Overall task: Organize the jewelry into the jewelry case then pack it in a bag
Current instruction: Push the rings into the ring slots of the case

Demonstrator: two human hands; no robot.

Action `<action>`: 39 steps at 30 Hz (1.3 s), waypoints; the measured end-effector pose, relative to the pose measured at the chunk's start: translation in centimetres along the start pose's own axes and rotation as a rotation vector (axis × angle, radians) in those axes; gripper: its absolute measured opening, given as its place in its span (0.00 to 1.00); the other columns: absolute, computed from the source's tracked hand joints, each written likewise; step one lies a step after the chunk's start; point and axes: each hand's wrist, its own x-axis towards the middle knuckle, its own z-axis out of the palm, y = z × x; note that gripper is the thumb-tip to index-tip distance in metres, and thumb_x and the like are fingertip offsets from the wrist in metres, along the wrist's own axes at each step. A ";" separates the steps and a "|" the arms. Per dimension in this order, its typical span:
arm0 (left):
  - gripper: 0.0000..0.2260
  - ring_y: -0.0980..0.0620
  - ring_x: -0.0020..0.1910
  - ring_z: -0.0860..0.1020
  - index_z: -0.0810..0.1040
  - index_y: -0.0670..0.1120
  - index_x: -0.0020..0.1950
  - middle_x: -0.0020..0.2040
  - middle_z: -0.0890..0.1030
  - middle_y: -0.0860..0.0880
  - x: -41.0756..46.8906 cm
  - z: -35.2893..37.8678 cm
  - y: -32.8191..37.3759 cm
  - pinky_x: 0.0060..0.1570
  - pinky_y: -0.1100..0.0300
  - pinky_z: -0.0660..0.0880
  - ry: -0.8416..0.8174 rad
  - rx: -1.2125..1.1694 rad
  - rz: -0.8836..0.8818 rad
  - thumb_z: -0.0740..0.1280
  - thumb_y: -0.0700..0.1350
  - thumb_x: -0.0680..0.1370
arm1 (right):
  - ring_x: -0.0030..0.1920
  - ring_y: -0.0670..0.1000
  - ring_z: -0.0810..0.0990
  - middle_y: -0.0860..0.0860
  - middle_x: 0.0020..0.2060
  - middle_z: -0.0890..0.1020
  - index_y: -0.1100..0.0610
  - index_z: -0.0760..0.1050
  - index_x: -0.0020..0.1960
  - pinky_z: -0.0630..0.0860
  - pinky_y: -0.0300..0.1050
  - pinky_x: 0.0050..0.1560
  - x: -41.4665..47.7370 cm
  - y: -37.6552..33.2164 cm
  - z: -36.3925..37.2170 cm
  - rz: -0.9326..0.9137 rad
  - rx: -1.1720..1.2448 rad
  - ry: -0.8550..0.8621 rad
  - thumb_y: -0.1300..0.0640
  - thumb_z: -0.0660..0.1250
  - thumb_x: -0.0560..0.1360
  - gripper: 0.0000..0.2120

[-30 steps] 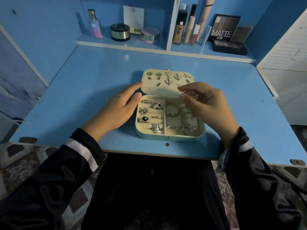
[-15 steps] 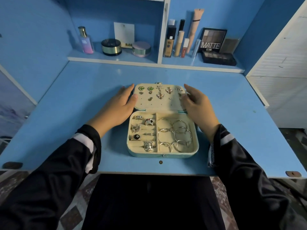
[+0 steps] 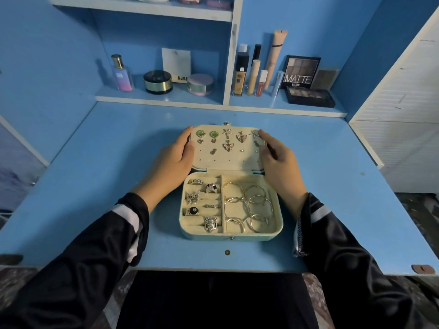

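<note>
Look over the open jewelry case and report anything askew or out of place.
Nothing is spilled or damaged. Only the hoops in the right compartment look untidy, overlapping in a loose heap, while the rings sit neatly in their slots. Left hand and right hand grip the lid.

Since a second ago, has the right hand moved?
Yes. The right hand left its spot over the hoops and went outward and away, to the right edge of the lid.
</note>
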 end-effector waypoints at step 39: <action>0.15 0.58 0.64 0.77 0.73 0.48 0.69 0.64 0.79 0.53 9.5 0.8 1.5 0.64 0.58 0.74 0.292 -0.612 0.239 0.64 0.42 0.82 | 0.58 0.52 0.80 0.57 0.60 0.81 0.56 0.72 0.68 0.74 0.52 0.65 9.2 -1.6 -0.5 -0.083 0.516 -0.032 0.63 0.60 0.81 0.16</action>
